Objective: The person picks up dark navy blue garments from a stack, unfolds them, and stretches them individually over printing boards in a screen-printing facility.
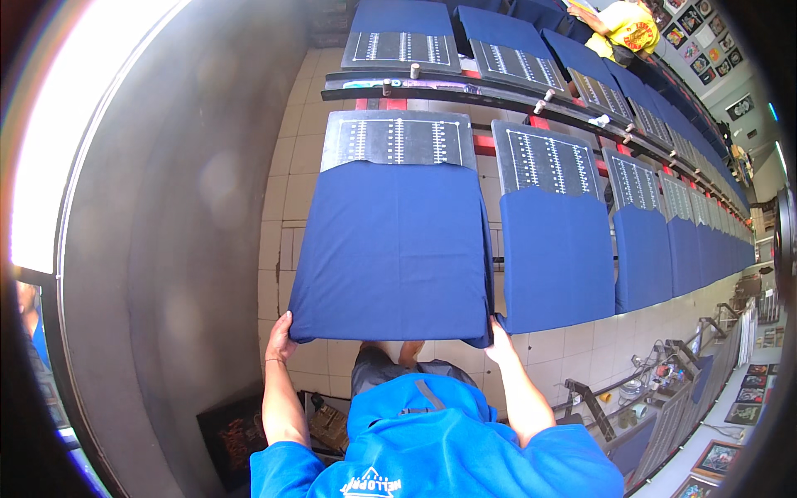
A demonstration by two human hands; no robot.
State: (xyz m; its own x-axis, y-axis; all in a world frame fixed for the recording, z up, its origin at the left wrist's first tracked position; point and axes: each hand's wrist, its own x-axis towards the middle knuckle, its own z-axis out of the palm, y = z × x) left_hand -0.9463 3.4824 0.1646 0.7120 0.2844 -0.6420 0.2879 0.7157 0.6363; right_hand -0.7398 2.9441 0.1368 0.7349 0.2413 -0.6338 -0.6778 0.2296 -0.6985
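Note:
A navy blue cloth (394,249) lies over a flat dark printing board (398,137) in front of me, covering most of it. The board's far end stays bare and shows white ruled scales. My left hand (281,336) is closed on the cloth's near left corner. At the near right corner, my right hand (501,340) is closed on the cloth's edge, its fingertips partly hidden by the fabric. The cloth looks mostly smooth, with a faint crease down its middle and small folds by both corners.
More boards with blue cloths (556,257) run off to the right, and another row stands beyond a dark rail (498,95). A grey wall (174,249) rises at left. A person in yellow (628,29) is at the far right. Metal frames (598,407) stand at lower right.

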